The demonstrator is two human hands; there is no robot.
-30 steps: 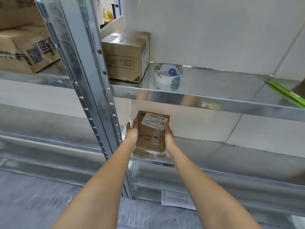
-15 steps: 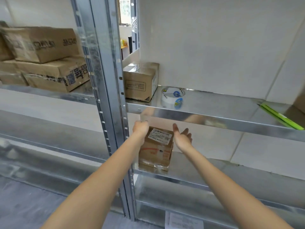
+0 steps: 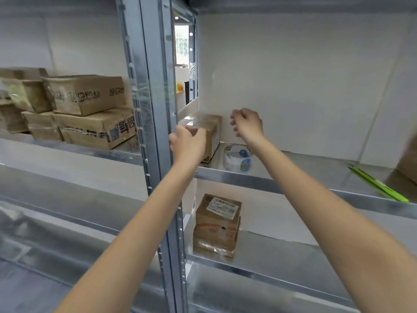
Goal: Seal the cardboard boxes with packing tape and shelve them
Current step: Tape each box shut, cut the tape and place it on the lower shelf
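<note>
A small taped cardboard box point(image 3: 213, 132) stands at the left end of the upper metal shelf point(image 3: 293, 187). My left hand point(image 3: 188, 142) is at its front left corner, thumb to the left and fingers curled on the front top edge. My right hand point(image 3: 247, 124) hovers to the right of the box, apart from it, fingers loosely curled and holding nothing. A roll of clear packing tape point(image 3: 237, 157) lies flat on the same shelf beside the box, under my right wrist. A second sealed box with a white label point(image 3: 216, 224) stands alone on the lower shelf point(image 3: 293, 258).
A steel upright post point(image 3: 155, 109) runs just left of my left hand. Several printed cardboard boxes point(image 3: 90, 114) are stacked on the left bay's shelf. A green stick-like tool point(image 3: 381, 185) lies on the upper shelf's right part, near a brown box point(image 3: 406, 163) at the frame edge.
Both hands let go of the labelled box on the lower shelf and rose to the upper shelf. The left hand reached the taped box; the view tilted upward.
</note>
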